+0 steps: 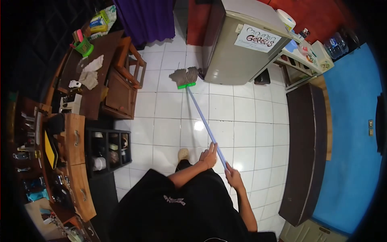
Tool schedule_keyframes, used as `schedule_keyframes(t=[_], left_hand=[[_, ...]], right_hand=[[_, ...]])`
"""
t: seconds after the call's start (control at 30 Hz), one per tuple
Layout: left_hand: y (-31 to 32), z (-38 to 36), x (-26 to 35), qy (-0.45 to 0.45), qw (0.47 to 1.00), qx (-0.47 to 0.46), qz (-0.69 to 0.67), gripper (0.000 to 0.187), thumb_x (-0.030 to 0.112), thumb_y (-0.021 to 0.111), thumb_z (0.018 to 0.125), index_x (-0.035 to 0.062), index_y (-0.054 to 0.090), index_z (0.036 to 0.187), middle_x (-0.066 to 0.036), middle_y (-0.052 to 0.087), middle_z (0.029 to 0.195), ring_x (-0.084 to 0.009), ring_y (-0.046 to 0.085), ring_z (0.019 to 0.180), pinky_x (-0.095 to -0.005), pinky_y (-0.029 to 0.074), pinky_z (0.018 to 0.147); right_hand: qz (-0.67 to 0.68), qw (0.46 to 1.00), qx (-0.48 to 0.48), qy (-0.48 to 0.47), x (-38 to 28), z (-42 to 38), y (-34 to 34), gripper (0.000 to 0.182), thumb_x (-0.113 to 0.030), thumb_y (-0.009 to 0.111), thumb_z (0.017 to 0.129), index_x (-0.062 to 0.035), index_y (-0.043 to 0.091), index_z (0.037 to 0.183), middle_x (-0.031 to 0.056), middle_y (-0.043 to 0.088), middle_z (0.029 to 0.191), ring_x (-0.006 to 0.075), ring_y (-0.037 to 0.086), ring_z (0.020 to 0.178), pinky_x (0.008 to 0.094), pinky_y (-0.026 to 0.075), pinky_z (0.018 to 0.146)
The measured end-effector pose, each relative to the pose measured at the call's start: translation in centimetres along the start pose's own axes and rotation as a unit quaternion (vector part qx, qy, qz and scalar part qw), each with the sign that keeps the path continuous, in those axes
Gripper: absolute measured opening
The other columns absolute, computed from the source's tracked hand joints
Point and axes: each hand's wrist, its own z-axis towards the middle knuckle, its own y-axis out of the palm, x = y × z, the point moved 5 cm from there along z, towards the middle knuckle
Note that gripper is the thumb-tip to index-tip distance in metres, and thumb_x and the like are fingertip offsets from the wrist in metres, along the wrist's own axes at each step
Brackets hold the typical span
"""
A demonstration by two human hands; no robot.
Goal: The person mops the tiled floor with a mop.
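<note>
A mop with a long pale-blue handle [201,115] slants away from me across the white tiles. Its grey, stringy mop head [184,76] lies spread on the floor near the fridge's left corner, joined to the pole by a green clamp [186,85]. Partway down the pole, my left hand [209,155] is closed on the handle. My right hand [233,176] grips it lower, close to the end nearest me. Some fingers of both hands are hidden behind the handle.
A fridge [238,50] with a paper sign stands ahead. To the left are a brown table [92,101], a wooden stool [131,60] and a black shelf [107,133]. A long dark bench-like piece [306,153] runs along the right. My beige shoe [184,154] is on the tiles.
</note>
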Motion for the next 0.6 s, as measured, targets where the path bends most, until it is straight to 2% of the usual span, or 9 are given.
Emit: schedule_keyframes(t=[0.07,0.13,0.17,0.27,0.37,0.4,0.47,0.57,0.6], left_hand=[[5.3,1.1,0.4,0.119,0.99,-0.051,0.051,0.053,0.008,0.052,0.071,0.0078,0.04,0.122,-0.015,0.04,0.126,-0.0323,0.055,0.093,-0.0424,0.047,0.073],[8.0,0.6,3.2,0.193,0.921,-0.305,0.15,0.04,0.01,0.057,0.069,0.0083,0.052,0.109,-0.013,0.049,0.118,-0.03,0.057,0.092,-0.0416,0.048,0.069],[9.0,-0.3,4.0,0.214,0.915,-0.323,0.112,0.034,0.012,0.062,0.062,0.0035,0.055,0.093,-0.015,0.056,0.103,-0.03,0.057,0.093,-0.0409,0.048,0.074],[13.3,-3.4,6.0,0.269,0.869,-0.397,0.12,0.035,0.021,0.067,0.063,0.0021,0.057,0.091,-0.017,0.061,0.086,-0.0321,0.06,0.084,-0.0407,0.049,0.07],[18.8,-6.7,7.0,0.397,0.786,-0.465,0.092,0.039,0.027,0.07,0.062,0.0036,0.059,0.091,-0.016,0.061,0.086,-0.0345,0.059,0.082,-0.0412,0.048,0.071],[19.8,-6.8,6.5,0.396,0.785,-0.468,0.091,0.039,0.027,0.07,0.062,0.0036,0.059,0.091,-0.016,0.061,0.086,-0.0345,0.059,0.082,-0.0412,0.048,0.071],[17.8,-8.2,7.6,0.494,0.751,-0.437,-0.024,0.037,0.029,0.07,0.061,0.0056,0.061,0.088,-0.015,0.062,0.081,-0.0349,0.059,0.08,-0.0413,0.047,0.071],[16.0,-7.2,5.5,0.39,0.797,-0.456,0.066,0.033,0.024,0.067,0.064,0.0073,0.06,0.091,-0.016,0.061,0.083,-0.0337,0.058,0.086,-0.041,0.047,0.073],[15.9,-6.6,4.0,0.323,0.817,-0.468,0.094,0.032,0.022,0.066,0.065,0.0077,0.06,0.093,-0.016,0.061,0.084,-0.0329,0.057,0.089,-0.0407,0.047,0.075]], right_hand=[[0.064,0.992,-0.038,0.102,-1.2,-7.0,-2.8,0.043,-0.022,0.05,0.086,-0.0114,0.043,0.127,0.002,0.049,0.056,0.0081,0.043,0.043,0.0249,0.038,0.041],[0.114,0.966,-0.061,0.225,-4.0,-14.1,-5.4,0.042,-0.021,0.05,0.086,-0.0128,0.043,0.127,0.0009,0.049,0.059,0.0067,0.041,0.043,0.0233,0.035,0.04],[0.126,0.955,-0.062,0.261,-4.7,-17.1,-6.6,0.042,-0.021,0.05,0.087,-0.0143,0.042,0.128,-0.0025,0.048,0.06,0.0038,0.037,0.041,0.0204,0.032,0.037],[0.135,0.933,-0.028,0.333,-7.2,-24.8,-9.9,0.041,-0.02,0.056,0.084,-0.0094,0.047,0.123,-0.0032,0.05,0.06,0.0023,0.038,0.043,0.0188,0.03,0.039],[0.026,0.945,-0.006,0.326,-10.6,-29.4,-11.7,0.032,-0.011,0.054,0.081,-0.005,0.057,0.112,0.0058,0.059,0.072,0.0086,0.05,0.059,0.0233,0.041,0.051],[0.022,0.954,0.046,0.296,-10.8,-30.1,-11.5,0.03,-0.012,0.058,0.079,-0.0037,0.059,0.107,0.0005,0.052,0.062,0.0054,0.042,0.05,0.022,0.034,0.044],[0.029,0.946,0.066,0.316,-12.2,-29.7,-11.0,0.029,-0.011,0.059,0.078,-0.0034,0.06,0.106,0.0014,0.053,0.064,0.0062,0.043,0.052,0.0224,0.036,0.045],[0.031,0.959,0.129,0.251,-9.4,-30.1,-8.8,0.03,-0.009,0.063,0.075,-0.0065,0.062,0.105,0.0069,0.058,0.069,0.0083,0.05,0.059,0.0205,0.04,0.05],[0.048,0.951,0.14,0.272,-6.6,-30.1,-7.6,0.033,-0.01,0.064,0.076,-0.0034,0.058,0.108,-0.0019,0.053,0.057,0.0022,0.038,0.042,0.0188,0.028,0.038]])
